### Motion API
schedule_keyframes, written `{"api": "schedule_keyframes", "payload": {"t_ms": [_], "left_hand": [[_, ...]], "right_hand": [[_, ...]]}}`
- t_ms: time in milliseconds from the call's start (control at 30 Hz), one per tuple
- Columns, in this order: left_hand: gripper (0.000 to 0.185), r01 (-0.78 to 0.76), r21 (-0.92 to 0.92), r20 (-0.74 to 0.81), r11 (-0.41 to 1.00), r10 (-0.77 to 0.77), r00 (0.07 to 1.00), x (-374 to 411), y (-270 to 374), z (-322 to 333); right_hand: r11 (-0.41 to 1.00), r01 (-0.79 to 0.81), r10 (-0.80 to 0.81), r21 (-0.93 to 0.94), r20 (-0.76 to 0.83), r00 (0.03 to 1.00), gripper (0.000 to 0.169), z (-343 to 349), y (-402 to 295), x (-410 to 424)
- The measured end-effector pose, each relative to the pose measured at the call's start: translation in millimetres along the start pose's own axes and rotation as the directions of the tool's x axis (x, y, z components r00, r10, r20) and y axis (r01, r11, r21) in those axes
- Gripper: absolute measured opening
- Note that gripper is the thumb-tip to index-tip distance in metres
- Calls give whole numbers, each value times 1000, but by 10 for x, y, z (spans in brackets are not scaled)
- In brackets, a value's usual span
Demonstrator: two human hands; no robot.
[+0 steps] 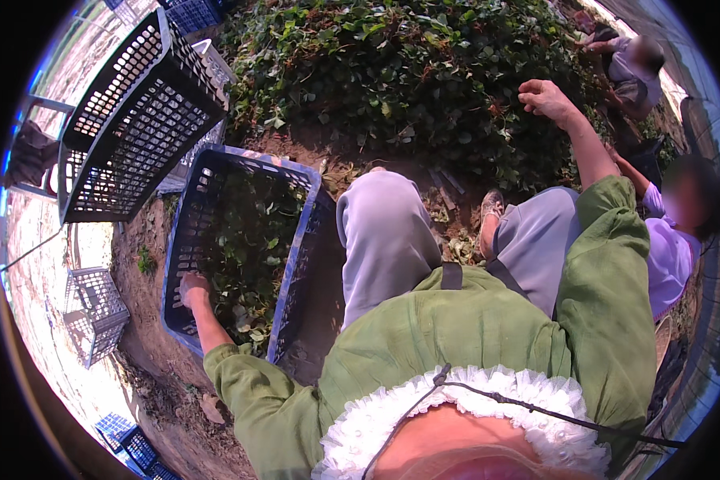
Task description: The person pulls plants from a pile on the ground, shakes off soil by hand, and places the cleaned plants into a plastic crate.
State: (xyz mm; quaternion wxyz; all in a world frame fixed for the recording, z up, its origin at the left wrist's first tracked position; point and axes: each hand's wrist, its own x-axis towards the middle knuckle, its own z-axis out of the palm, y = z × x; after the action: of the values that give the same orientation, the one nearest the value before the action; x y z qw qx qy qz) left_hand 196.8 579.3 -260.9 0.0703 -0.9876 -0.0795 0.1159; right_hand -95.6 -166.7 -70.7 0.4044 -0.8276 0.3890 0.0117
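Note:
A blue plastic crate (pixel 300 264) stands on the soil to the left of my knees, partly filled with green leafy plants (pixel 246 252). My left hand (pixel 194 287) is inside it, near the left wall; whether its fingers hold anything is too unclear to tell. Raised on the right, my right hand (pixel 545 99) has bent fingers and is over the edge of a large heap of leafy plants with thin stems (pixel 408 66). Nothing can be made out in it.
A dark perforated crate (pixel 144 132) stands at the upper left, with a pale crate (pixel 216 63) behind it. A white crate (pixel 96 309) and blue crates (pixel 135 447) lie farther left. Two people, one in a purple top (pixel 669 258) and one farther up (pixel 630 72), are at the right.

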Motion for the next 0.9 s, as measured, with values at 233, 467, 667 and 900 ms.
{"api": "schedule_keyframes", "payload": {"t_ms": [233, 467, 667, 900], "left_hand": [[11, -726, -331, -580, 603, 477, 661, -605, 1671, -1120], [19, -912, -409, -534, 26, 804, 262, -1338, 4050, -1456], [18, -890, -346, -453, -296, 884, -119, -1822, 5822, -1191], [38, -807, -276, -370, -523, 832, -413, -2292, 7286, -585]], "right_hand": [[999, 36, -36, 23, -6, 999, 24, 106, 659, 389], [950, 93, -1, 299, -294, 956, 16, 325, 1780, 998], [988, 132, -153, -82, -343, 927, 36, 616, 1917, 1320], [953, 243, -275, -179, -184, 944, 29, 982, 1978, 1689]]}}
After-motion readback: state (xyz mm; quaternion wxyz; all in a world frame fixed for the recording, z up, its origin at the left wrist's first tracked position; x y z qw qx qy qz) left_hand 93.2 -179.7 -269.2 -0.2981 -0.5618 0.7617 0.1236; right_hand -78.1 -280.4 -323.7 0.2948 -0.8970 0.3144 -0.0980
